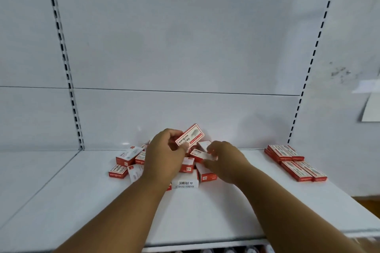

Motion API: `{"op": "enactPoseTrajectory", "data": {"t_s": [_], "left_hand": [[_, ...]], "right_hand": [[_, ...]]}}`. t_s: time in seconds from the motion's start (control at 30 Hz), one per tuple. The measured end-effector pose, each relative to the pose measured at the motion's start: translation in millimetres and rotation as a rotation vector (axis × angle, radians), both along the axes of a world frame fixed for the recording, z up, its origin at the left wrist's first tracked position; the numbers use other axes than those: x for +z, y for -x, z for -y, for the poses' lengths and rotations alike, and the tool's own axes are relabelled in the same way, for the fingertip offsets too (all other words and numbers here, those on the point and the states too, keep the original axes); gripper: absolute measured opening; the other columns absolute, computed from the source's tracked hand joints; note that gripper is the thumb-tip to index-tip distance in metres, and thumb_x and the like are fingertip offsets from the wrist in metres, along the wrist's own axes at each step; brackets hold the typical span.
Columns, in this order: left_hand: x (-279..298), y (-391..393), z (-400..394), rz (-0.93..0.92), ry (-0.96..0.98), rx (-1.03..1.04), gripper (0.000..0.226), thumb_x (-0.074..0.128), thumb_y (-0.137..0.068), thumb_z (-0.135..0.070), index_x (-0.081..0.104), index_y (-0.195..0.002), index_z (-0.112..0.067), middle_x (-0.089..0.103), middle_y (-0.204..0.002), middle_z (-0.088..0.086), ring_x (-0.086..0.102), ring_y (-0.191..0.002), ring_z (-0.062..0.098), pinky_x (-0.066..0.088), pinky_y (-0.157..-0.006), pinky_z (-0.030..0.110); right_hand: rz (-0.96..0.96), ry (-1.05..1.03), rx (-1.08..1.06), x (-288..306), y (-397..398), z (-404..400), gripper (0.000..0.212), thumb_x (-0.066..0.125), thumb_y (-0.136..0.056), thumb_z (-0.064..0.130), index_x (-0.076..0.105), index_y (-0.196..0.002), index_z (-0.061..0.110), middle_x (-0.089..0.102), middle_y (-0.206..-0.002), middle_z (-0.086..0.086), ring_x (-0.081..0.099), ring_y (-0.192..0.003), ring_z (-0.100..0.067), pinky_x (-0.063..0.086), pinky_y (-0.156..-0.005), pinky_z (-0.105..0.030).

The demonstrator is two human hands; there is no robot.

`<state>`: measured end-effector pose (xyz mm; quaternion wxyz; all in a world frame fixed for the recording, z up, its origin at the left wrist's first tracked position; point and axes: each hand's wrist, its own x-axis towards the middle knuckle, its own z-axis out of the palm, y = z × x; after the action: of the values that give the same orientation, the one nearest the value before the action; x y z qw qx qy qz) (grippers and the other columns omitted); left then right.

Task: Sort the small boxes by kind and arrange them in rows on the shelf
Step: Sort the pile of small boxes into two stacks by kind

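A loose pile of small red-and-white boxes point(125, 162) lies in the middle of the white shelf point(205, 211), near its back wall. My left hand point(164, 154) holds one flat red-and-white box point(190, 135) lifted and tilted above the pile. My right hand point(224, 156) pinches another small box point(200, 154) at the top of the pile. At the right of the shelf, several flat boxes of one kind point(294, 162) lie side by side in two short rows.
A white box with a barcode point(185, 183) lies at the front of the pile. Slotted uprights point(67, 80) run up the back panel on both sides. A paper sheet point(372, 109) hangs on the wall at the right. More goods show below the shelf edge.
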<state>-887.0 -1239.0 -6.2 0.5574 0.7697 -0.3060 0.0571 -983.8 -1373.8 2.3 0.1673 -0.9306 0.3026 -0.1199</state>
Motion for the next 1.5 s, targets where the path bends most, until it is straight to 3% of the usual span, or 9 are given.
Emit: {"op": "enactPoseTrajectory", "data": {"t_s": [0.17,0.3,0.47,0.67,0.77,1.03,1.2,1.33,1.5], "left_hand": [[-2,0,-3,-0.142,0.054,-0.028,0.022,0.076,-0.082,-0.028,0.06,-0.096,-0.033,0.068,-0.094,-0.019,0.065,-0.083,-0.002,0.057,-0.07,0.022],[2,-4,-9,-0.204,0.133,-0.055,0.03,0.071,-0.088,-0.024,0.055,-0.111,-0.034,0.064,-0.102,-0.017,0.064,-0.083,0.001,0.052,-0.058,0.011],[6,-5,-12,-0.256,0.156,-0.096,0.035,0.067,-0.091,-0.027,0.055,-0.123,-0.036,0.062,-0.11,-0.015,0.068,-0.096,0.014,0.061,-0.073,0.031],[3,2,-6,-0.296,0.235,-0.143,0.016,0.068,-0.089,-0.029,0.066,-0.105,-0.032,0.073,-0.097,-0.014,0.072,-0.083,0.007,0.061,-0.072,0.032],[11,15,1,-0.289,0.2,-0.19,0.012,0.07,-0.088,-0.029,0.065,-0.099,-0.032,0.074,-0.093,-0.015,0.072,-0.074,0.002,0.059,-0.064,0.024],[21,61,46,-0.341,0.048,-0.289,0.014,0.069,-0.088,-0.016,0.064,-0.097,-0.025,0.074,-0.086,-0.01,0.072,-0.072,0.007,0.061,-0.066,0.031],[23,99,100,-0.336,-0.07,-0.388,0.019,0.069,-0.087,-0.011,0.062,-0.103,-0.019,0.074,-0.087,-0.004,0.072,-0.067,0.01,0.06,-0.065,0.029],[29,128,149,-0.246,-0.181,-0.427,0.03,0.071,-0.086,-0.013,0.055,-0.108,-0.025,0.074,-0.084,-0.003,0.072,-0.065,0.01,0.06,-0.067,0.032],[20,151,200,-0.263,-0.311,-0.375,0.028,0.071,-0.081,-0.01,0.057,-0.103,-0.021,0.073,-0.084,0.004,0.073,-0.062,0.016,0.057,-0.058,0.032]], "right_hand": [[-0.014,-0.047,-0.09,-1,-5,-4,0.039,0.058,-0.089,0.041,0.054,-0.125,0.025,0.062,-0.117,0.0,0.06,-0.1,-0.019,0.05,-0.085,-0.032],[0.415,-0.282,-0.159,5,-1,-14,0.028,0.042,-0.099,0.035,0.061,-0.098,0.015,0.065,-0.093,-0.005,0.058,-0.074,-0.015,0.044,-0.061,-0.03],[0.935,-1.301,-0.2,11,3,-40,0.039,0.044,-0.102,0.034,0.068,-0.095,0.005,0.061,-0.061,-0.008,0.049,-0.051,-0.016,0.038,-0.053,-0.026],[1.061,-1.632,-0.033,8,8,-39,0.035,0.044,-0.097,0.022,0.061,-0.116,-0.001,0.07,-0.089,-0.018,0.066,-0.072,-0.023,0.046,-0.061,-0.029],[1.085,-1.546,-0.039,9,17,-30,0.035,0.038,-0.1,0.019,0.061,-0.116,-0.001,0.073,-0.092,-0.02,0.068,-0.067,-0.023,0.047,-0.063,-0.03],[1.078,-1.113,-0.22,8,70,7,0.025,0.041,-0.095,0.005,0.066,-0.092,0.0,0.073,-0.079,-0.016,0.058,-0.07,-0.025,0.042,-0.06,-0.031],[1.059,-0.828,-0.256,7,127,55,0.028,0.051,-0.092,-0.002,0.059,-0.109,0.018,0.075,-0.086,-0.013,0.067,-0.07,-0.026,0.05,-0.062,-0.036],[0.893,-0.754,-0.287,13,171,107,0.031,0.054,-0.09,-0.004,0.06,-0.106,0.022,0.075,-0.079,-0.01,0.073,-0.072,-0.031,0.055,-0.061,-0.039],[0.545,-0.499,-0.323,14,192,170,0.011,0.064,-0.087,0.015,0.06,-0.096,0.019,0.07,-0.074,-0.006,0.062,-0.043,-0.008,0.039,-0.042,-0.021]]}}
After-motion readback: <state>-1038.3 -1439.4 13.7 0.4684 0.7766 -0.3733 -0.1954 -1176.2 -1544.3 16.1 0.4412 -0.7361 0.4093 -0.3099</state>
